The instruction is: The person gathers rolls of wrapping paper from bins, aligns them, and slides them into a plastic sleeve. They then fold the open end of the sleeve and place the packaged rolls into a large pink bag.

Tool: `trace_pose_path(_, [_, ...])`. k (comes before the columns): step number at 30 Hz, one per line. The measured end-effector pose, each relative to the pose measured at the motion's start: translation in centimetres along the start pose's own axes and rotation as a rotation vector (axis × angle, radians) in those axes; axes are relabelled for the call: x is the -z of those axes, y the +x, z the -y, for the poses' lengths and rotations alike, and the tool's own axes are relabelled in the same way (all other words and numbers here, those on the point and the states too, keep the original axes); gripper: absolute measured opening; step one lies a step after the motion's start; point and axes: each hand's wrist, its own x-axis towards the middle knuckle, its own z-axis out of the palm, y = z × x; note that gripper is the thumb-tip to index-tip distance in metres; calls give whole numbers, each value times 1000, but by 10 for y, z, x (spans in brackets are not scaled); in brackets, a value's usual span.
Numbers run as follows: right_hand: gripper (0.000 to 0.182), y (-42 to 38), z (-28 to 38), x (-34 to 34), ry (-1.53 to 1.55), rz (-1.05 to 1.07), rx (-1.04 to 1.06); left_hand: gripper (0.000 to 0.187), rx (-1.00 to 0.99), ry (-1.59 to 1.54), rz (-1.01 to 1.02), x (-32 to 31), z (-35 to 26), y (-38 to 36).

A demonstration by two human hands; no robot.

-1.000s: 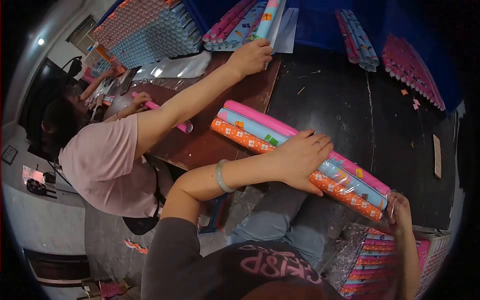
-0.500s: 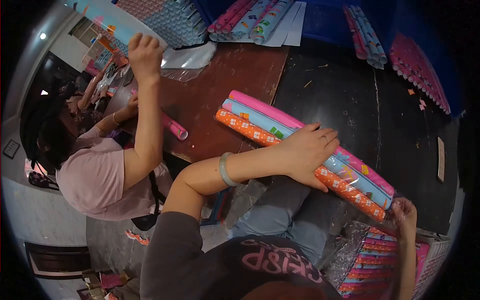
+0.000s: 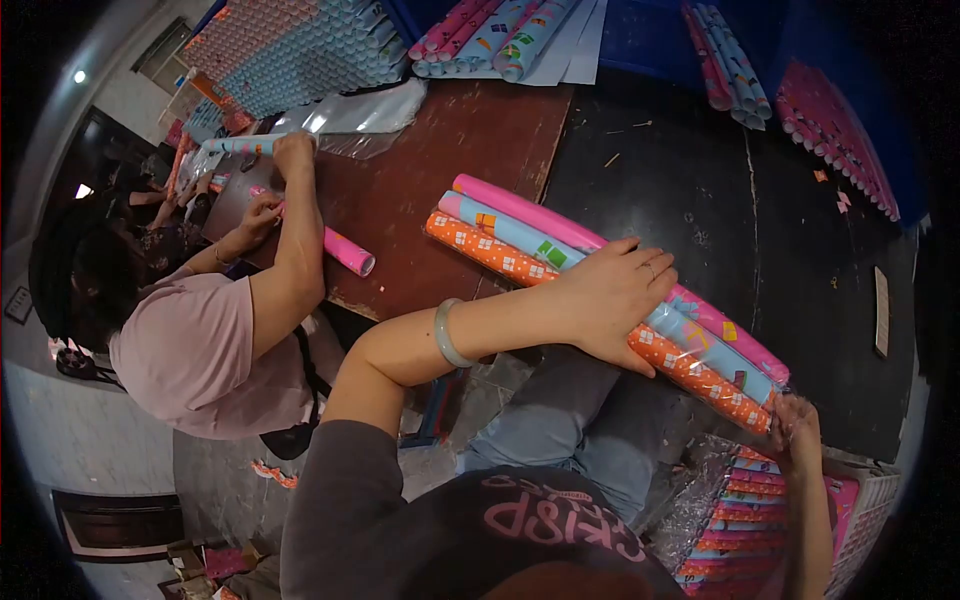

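Note:
Three wrapping paper rolls, a pink one (image 3: 535,213), a light blue one (image 3: 512,232) and an orange one with white patterns (image 3: 485,247), lie side by side in front of me. Clear plastic film shines over their right part. My left hand (image 3: 620,305) grips across the middle of the bundle, thumb on the orange roll and fingers over the pink one. At the right end of the rolls, my right hand (image 3: 797,428) is closed on the end of the clear plastic sleeve (image 3: 776,412). Its fingertips are partly blurred.
At left, a co-worker (image 3: 200,340) holds a blue roll (image 3: 240,146); a pink roll (image 3: 348,252) lies nearby. Stacked rolls (image 3: 300,60) and plastic sleeves (image 3: 370,112) stand behind. More rolls lie at the back (image 3: 500,35). Packed rolls (image 3: 740,520) sit below right.
My right hand has moved slightly left and down at the rolls' end. My left hand stays on the bundle. The co-worker's raised hand has come down with the blue roll.

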Motion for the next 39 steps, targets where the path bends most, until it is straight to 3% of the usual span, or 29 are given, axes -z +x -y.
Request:
trace_pose_path(5, [20,-4,4,2,-202,46,144,95,4,3,-13,0,0,-1])
trace_pose_path(8, [16,-8,-1,33,-397,105,104,94,8,7,-13,-1,1,-2])
trace_pose_path(10, [12,-14,0,29,-355,86,49,94,0,1,-14,-1,1,-1])
trace_pose_path(12, [10,-12,-7,34,-315,310,48,94,0,7,-8,-1,1,-1])
trace_pose_path(15, [11,-11,-18,28,-323,168,14,94,0,17,-3,-1,0,-1])
trace_pose_path(18, [16,-11,-17,16,-96,192,6,94,6,25,-1,-1,0,-1])
trace_pose_path(21, [21,-14,-15,8,-86,170,12,94,3,25,-2,-2,-1,-1])
trace_pose_path(33, [28,-33,-33,-3,-220,154,155,91,-50,40,-4,6,-6,-1])
trace_pose_path(34, [34,-42,-30,-5,-267,46,126,91,-45,32,16,8,-8,-1])
trace_pose_path(36, [42,-54,-43,7,1,-22,312,92,-76,26,51,11,-11,-2])
trace_pose_path(39, [53,-78,-87,21,352,-88,364,94,-127,24,76,15,-17,-4])
